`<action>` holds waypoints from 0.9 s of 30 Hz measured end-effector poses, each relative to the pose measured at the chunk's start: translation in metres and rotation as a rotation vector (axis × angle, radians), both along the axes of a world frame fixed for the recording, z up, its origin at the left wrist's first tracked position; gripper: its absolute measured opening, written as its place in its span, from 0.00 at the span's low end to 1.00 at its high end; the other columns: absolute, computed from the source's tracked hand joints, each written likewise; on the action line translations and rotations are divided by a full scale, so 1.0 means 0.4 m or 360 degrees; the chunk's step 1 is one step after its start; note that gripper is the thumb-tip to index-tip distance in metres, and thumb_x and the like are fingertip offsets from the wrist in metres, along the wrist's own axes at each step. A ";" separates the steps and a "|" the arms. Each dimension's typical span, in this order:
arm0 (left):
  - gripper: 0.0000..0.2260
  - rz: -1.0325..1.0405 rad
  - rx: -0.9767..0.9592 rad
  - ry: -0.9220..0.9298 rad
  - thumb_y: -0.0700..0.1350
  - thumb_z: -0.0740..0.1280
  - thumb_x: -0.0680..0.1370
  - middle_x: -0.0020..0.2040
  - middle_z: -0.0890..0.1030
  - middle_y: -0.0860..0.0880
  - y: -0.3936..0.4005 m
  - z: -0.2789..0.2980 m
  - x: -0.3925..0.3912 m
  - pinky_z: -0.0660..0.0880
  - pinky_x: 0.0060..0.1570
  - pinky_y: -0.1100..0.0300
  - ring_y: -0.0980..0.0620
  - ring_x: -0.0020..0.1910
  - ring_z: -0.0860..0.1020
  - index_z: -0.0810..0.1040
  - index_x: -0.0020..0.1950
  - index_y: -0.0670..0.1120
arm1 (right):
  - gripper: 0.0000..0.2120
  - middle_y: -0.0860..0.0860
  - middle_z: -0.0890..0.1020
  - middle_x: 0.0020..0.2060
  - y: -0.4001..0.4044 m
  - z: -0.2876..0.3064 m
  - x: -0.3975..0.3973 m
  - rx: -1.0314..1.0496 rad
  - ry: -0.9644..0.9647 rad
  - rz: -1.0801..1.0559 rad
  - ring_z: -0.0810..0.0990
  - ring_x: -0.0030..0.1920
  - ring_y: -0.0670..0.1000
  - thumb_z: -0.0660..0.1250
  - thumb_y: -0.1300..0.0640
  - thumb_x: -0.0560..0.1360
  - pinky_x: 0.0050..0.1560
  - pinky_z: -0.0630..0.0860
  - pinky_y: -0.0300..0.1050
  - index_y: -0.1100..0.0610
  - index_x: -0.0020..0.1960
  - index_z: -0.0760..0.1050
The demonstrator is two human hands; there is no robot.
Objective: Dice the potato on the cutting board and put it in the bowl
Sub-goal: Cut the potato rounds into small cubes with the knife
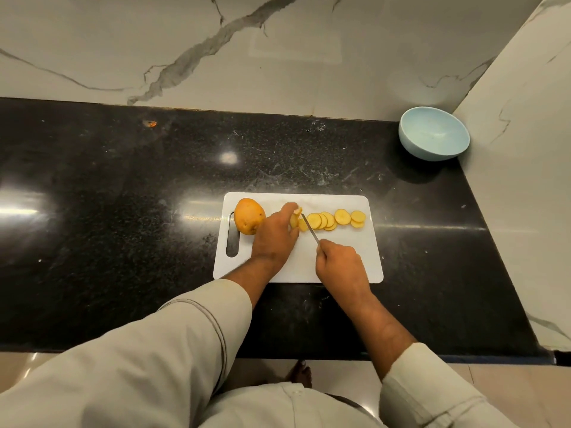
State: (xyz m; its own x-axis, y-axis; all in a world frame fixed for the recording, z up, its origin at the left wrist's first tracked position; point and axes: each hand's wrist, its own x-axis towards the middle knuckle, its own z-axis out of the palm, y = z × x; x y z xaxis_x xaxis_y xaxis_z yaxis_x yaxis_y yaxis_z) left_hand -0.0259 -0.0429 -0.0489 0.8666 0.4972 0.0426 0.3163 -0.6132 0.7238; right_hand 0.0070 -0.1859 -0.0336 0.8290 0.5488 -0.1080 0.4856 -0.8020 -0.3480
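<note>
two hands [275, 239] [338, 262] on the board [346, 261]: left fingers curled round potato end [295, 218], right gripping knife [310, 230]

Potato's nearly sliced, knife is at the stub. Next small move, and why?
Probably press the knife down through the last potato piece that the left hand pinches. The right hand holds the blade right beside it, the slices are still rounds, none diced, and the bowl looks empty. A second potato waits whole on the cutting board.
</note>
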 end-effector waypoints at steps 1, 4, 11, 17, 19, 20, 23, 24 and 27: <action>0.19 0.0026 -0.0057 -0.0034 0.38 0.68 0.76 0.54 0.81 0.46 -0.001 -0.002 -0.008 0.77 0.49 0.55 0.47 0.50 0.79 0.73 0.67 0.47 | 0.12 0.54 0.80 0.37 0.005 -0.001 0.000 0.0019 0.0001 -0.0011 0.76 0.35 0.52 0.55 0.55 0.81 0.37 0.73 0.45 0.58 0.46 0.74; 0.15 0.0094 -0.0166 -0.0003 0.40 0.71 0.74 0.50 0.81 0.47 0.000 -0.012 -0.034 0.75 0.45 0.60 0.49 0.45 0.79 0.77 0.61 0.47 | 0.12 0.53 0.80 0.37 0.007 -0.008 -0.005 0.0038 0.0012 -0.0015 0.76 0.35 0.52 0.55 0.55 0.81 0.36 0.71 0.44 0.58 0.47 0.74; 0.13 0.0102 -0.0176 0.0080 0.43 0.74 0.72 0.44 0.79 0.51 0.006 -0.023 -0.045 0.71 0.38 0.63 0.52 0.40 0.76 0.77 0.54 0.49 | 0.10 0.53 0.79 0.37 -0.010 -0.026 -0.028 0.0081 0.0065 -0.0038 0.76 0.36 0.52 0.55 0.55 0.81 0.38 0.74 0.46 0.56 0.44 0.70; 0.20 -0.0070 -0.0097 0.0229 0.38 0.69 0.75 0.63 0.78 0.45 0.023 -0.018 -0.040 0.67 0.59 0.62 0.47 0.62 0.75 0.75 0.68 0.44 | 0.12 0.53 0.81 0.41 -0.007 -0.033 -0.031 0.0178 0.0107 -0.0081 0.76 0.38 0.51 0.57 0.55 0.79 0.41 0.75 0.45 0.59 0.54 0.76; 0.15 -0.0156 0.0035 0.0283 0.37 0.67 0.76 0.59 0.78 0.44 0.020 -0.013 -0.036 0.70 0.56 0.59 0.46 0.58 0.75 0.78 0.63 0.42 | 0.12 0.53 0.82 0.42 -0.004 -0.033 -0.033 0.0190 0.0122 -0.0070 0.77 0.39 0.50 0.57 0.56 0.79 0.43 0.77 0.46 0.58 0.56 0.76; 0.12 -0.0175 0.0103 0.0311 0.37 0.66 0.76 0.55 0.78 0.44 0.018 -0.012 -0.037 0.72 0.53 0.57 0.45 0.55 0.76 0.80 0.59 0.42 | 0.11 0.53 0.81 0.41 -0.004 -0.034 -0.033 0.0189 0.0118 -0.0060 0.77 0.38 0.50 0.57 0.56 0.79 0.42 0.77 0.46 0.58 0.55 0.76; 0.10 -0.0133 0.0191 0.0382 0.39 0.65 0.78 0.53 0.76 0.45 0.009 -0.017 -0.046 0.71 0.47 0.59 0.46 0.51 0.76 0.81 0.57 0.43 | 0.10 0.51 0.79 0.38 -0.003 -0.038 -0.037 0.0194 0.0087 -0.0036 0.76 0.36 0.50 0.57 0.57 0.79 0.40 0.76 0.46 0.57 0.52 0.76; 0.11 -0.0103 0.0163 0.0384 0.40 0.66 0.77 0.53 0.77 0.45 0.005 -0.021 -0.051 0.69 0.47 0.61 0.47 0.52 0.76 0.80 0.58 0.43 | 0.10 0.51 0.78 0.37 -0.005 -0.040 -0.040 0.0199 0.0091 -0.0034 0.76 0.36 0.50 0.57 0.57 0.79 0.40 0.76 0.45 0.58 0.53 0.76; 0.18 0.0014 0.0027 0.0334 0.47 0.71 0.75 0.58 0.76 0.48 -0.007 -0.028 -0.064 0.65 0.51 0.64 0.49 0.57 0.74 0.77 0.64 0.45 | 0.11 0.50 0.77 0.37 -0.013 -0.044 -0.045 0.0212 0.0095 -0.0035 0.75 0.36 0.49 0.57 0.56 0.80 0.40 0.75 0.44 0.58 0.54 0.76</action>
State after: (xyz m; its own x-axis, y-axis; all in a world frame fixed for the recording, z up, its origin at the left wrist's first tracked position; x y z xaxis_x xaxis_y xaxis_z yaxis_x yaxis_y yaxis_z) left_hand -0.0516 -0.0455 -0.0599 0.8530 0.5054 -0.1303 0.4645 -0.6213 0.6310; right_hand -0.0111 -0.1910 -0.0513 0.8353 0.5432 -0.0849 0.4435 -0.7569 -0.4799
